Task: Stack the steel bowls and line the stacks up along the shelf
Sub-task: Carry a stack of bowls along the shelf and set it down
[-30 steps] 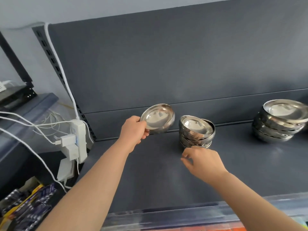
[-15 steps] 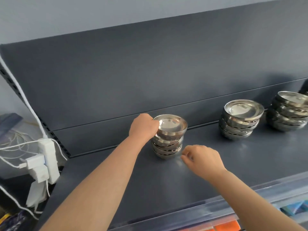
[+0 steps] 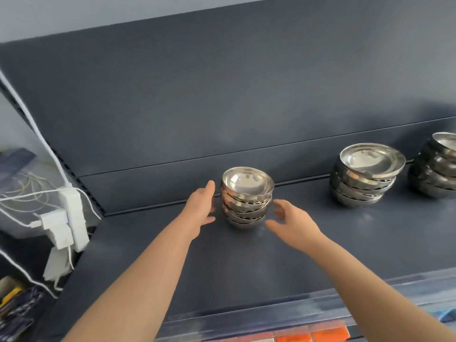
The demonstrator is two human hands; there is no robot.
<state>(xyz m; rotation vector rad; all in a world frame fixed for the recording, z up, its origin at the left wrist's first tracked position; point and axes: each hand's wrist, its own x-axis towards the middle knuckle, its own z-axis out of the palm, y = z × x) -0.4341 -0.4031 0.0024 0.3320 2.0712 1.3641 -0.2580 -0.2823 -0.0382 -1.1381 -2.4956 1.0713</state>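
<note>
A stack of several steel bowls stands near the back of the dark shelf, its top bowl sitting level. My left hand is open just left of the stack, fingers spread and close to its side. My right hand is open just right of the stack, a small gap from it. Neither hand holds anything. A second stack of bowls stands further right with its top bowl tilted. A third stack is cut off by the right edge.
The shelf's back panel rises right behind the stacks. A white power strip with plugs and cables hangs at the shelf's left end. A clear price rail runs along the front edge, with orange packets below.
My left hand set the loose bowl on top of the near stack and let go. Both hands now flank the stack, open. The view has shifted right.
</note>
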